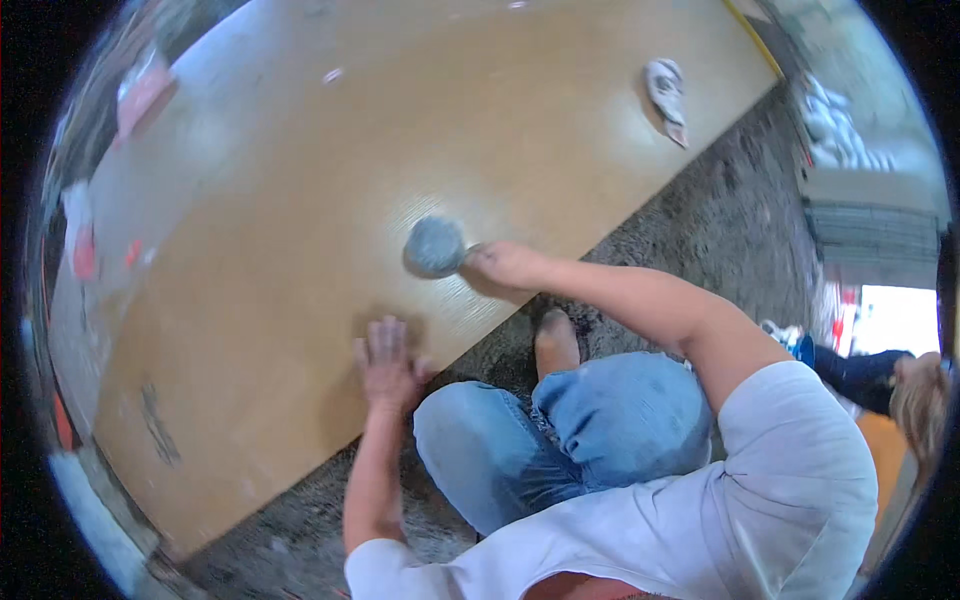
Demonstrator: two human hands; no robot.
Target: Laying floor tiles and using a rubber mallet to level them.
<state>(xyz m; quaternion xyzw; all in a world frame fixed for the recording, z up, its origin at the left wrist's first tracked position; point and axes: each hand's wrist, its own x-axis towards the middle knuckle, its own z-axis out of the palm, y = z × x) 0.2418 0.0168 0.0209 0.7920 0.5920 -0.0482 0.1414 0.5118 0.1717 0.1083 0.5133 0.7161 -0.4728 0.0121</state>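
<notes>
A large yellow-brown board [300,170] lies in front of me. Near its close edge, my right hand [510,265] is closed round the short handle of a round grey tool [436,246], shaped like a small pan or ladle. The tool is over the board's middle; whether it rests on the surface or is lifted slightly, I cannot tell. To the left and closer to me, my left hand [388,365] lies on the board with its fingers spread and nothing in it.
A crumpled white and grey cloth or glove [667,98] lies at the board's far right. Dark mark [158,425] at left. Pink and white bags [143,98] sit along the far left edge. Dark rough floor [720,210] borders the board. Another person's dark-clothed limb [860,378] shows at right.
</notes>
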